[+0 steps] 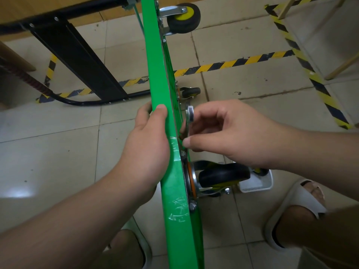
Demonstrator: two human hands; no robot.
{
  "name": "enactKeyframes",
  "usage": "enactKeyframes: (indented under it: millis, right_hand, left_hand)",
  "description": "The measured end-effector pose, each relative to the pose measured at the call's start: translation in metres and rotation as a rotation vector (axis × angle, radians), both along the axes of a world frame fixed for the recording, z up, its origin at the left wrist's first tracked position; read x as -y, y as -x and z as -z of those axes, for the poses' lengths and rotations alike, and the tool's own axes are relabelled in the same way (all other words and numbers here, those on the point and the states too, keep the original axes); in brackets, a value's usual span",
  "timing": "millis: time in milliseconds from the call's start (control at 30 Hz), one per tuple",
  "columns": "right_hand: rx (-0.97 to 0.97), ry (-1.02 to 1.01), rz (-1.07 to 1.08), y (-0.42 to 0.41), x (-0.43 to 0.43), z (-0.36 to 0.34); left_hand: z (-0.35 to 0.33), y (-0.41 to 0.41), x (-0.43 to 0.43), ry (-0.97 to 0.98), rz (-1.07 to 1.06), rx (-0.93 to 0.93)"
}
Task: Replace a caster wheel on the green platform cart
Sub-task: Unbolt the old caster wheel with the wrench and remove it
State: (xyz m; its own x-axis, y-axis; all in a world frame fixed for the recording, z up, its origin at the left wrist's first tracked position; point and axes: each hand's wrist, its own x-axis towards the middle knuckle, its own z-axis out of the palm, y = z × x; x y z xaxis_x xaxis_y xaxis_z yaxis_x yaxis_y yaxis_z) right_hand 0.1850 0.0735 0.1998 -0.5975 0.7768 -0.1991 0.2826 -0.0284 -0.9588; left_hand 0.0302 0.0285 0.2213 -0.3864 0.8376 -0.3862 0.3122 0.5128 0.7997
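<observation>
Currently on view, item by item.

- Green flat-decked platform cart [155, 78]: stands on its long edge on the beige tiled floor [58, 152], with its underside facing right and patches of clear tape on the near rim.
- Left hand [147, 140]: grips the upper rim, thumb laid over the top, fingers curled round the far side.
- Right hand [229, 136]: pinches a silver metal wrench [189, 118] between thumb and fingertips, upright against the underside, ring end uppermost.
- Black rubber caster wheel in a silver bracket [223, 174]: mounted on the underside, just below the right hand.
- Further casters: a small black one [191, 91] mid-deck and a yellow-hubbed one [183, 16] at the far end.
- White plastic tray [256, 184]: on the floor behind the near caster.
- Black folding handle [77, 61]: left of the deck.
- Yellow-and-black hazard tape [233, 63]: stuck on the tiles.
- Any print on cart or casters: too blurred to read.
</observation>
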Motion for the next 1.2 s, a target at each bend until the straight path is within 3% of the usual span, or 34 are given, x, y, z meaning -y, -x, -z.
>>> enactKeyframes:
  millis: [233, 433, 867, 1200]
  right_hand:
    - [-0.064, 0.083, 0.277, 0.006, -0.021, 0.008]
    - [0.034, 0.218, 0.427, 0.011, -0.034, 0.025]
    - [0.06, 0.285, 0.342, 0.025, -0.032, 0.042]
    - [0.045, 0.162, 0.226, 0.029, -0.028, 0.03]
  left_hand:
    - [0.001, 0.002, 0.0, -0.005, -0.059, 0.05]
    - [0.003, 0.003, 0.001, -0.018, -0.089, 0.104]
    - [-0.002, 0.0, 0.001, 0.017, -0.049, 0.046]
    - [0.0, 0.0, 0.0, 0.017, -0.093, 0.114]
